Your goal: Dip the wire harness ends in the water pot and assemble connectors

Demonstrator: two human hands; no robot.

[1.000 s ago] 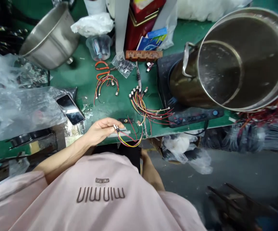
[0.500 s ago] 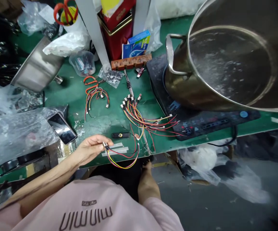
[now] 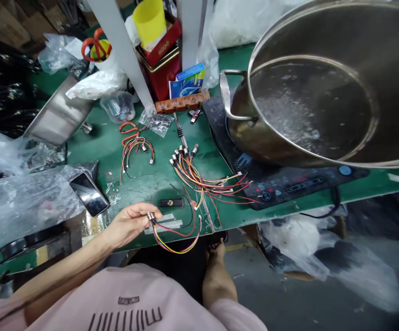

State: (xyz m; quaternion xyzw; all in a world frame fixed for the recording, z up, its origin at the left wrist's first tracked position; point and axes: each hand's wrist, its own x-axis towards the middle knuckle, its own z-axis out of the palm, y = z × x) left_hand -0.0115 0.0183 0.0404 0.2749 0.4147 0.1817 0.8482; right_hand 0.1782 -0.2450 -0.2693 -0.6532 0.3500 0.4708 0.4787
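My left hand is closed in a pinch on the metal end of a wire harness, over the table's front edge. Its red, yellow and black wires curve off to the right. My right forearm hangs below the table edge, and the small, dim end of my right hand does not show its fingers clearly. A bundle of similar wire harnesses lies beyond, metal ends pointing away. Left of it is a smaller harness group. A black rectangular piece rests just past my left hand.
A large pot of bubbling water stands on an induction cooker at the right. Orange-handled scissors, a phone, a notched wooden block and a tilted metal bowl are also on the table.
The view has shifted slightly, so the table's things appear lower. My left hand keeps its pinch on the wire harness; my right arm stays low.
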